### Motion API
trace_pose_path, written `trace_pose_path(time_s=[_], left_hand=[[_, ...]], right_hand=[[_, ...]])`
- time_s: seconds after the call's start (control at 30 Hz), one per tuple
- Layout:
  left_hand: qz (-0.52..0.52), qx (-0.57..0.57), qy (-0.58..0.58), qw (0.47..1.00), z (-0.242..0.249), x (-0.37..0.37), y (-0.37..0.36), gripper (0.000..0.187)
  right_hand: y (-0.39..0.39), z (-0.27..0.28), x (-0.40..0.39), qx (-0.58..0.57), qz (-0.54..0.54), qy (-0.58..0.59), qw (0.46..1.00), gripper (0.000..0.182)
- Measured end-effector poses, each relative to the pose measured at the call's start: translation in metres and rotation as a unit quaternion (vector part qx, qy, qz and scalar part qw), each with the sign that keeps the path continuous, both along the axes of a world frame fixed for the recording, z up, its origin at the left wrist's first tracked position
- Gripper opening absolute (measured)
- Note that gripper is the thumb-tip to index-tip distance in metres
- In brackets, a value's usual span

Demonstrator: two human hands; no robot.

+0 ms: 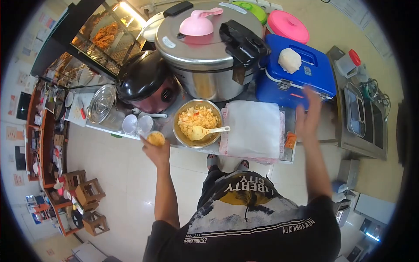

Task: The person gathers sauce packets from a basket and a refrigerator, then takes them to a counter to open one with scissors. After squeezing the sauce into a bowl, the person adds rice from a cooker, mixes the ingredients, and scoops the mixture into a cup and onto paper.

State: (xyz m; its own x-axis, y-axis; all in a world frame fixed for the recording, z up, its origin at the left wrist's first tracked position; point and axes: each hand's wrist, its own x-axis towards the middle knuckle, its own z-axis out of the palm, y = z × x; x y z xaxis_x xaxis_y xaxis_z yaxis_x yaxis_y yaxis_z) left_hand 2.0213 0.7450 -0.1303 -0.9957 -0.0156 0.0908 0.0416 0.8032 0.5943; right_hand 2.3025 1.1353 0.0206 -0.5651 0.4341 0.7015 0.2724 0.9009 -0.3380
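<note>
My left hand (pixel 156 149) is closed around a small cup of yellow rice (pixel 156 138) at the counter's front edge. Two clear cups (pixel 145 124) stand just behind it. To the right of that hand, a metal bowl (pixel 176 131) holds yellow fried rice with a pale spatula (pixel 205 132) lying in it. A stack of white paper sheets (pixel 252 129) lies right of the bowl. My right hand (pixel 308 113) is raised in front of the blue cooler (pixel 299 78), fingers apart and slightly blurred, holding nothing. A round white wrapped ball (pixel 290 60) rests on the cooler's lid.
A large steel cooker (pixel 205 56) with a pink scoop (pixel 196 24) on its lid stands behind the bowl. Left of it are a dark rice cooker (pixel 146 83) and a glass lid (pixel 102 104). An orange packet (pixel 290 140) lies at the front right.
</note>
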Motion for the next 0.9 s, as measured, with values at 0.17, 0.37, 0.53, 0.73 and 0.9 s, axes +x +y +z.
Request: trace_pose_path(time_s=[0.17,0.37,0.53,0.73,0.9], left_hand=[[-0.17,0.084,0.045,0.981,0.078,0.094,0.017,0.111],[-0.577,0.096,-0.186,0.79,0.076,0.17,0.155,0.118],[-0.559,0.167,-0.056,0.81,-0.017,0.167,0.176,0.086],[-0.604,0.094,0.046,0.79,-0.081,0.138,0.13,0.014],[-0.61,0.081,0.016,0.788,-0.078,0.132,0.131,0.018]], right_hand=[[-0.115,-0.134,0.039,-0.68,0.195,-0.122,0.697,0.037],[-0.114,-0.13,0.023,-0.957,0.165,0.049,0.234,0.074],[-0.058,-0.159,0.032,-0.88,0.103,0.121,0.447,0.059],[-0.063,-0.174,-0.017,-0.147,0.024,-0.343,0.928,0.07],[-0.041,-0.186,-0.016,-0.372,0.061,-0.214,0.901,0.064]])
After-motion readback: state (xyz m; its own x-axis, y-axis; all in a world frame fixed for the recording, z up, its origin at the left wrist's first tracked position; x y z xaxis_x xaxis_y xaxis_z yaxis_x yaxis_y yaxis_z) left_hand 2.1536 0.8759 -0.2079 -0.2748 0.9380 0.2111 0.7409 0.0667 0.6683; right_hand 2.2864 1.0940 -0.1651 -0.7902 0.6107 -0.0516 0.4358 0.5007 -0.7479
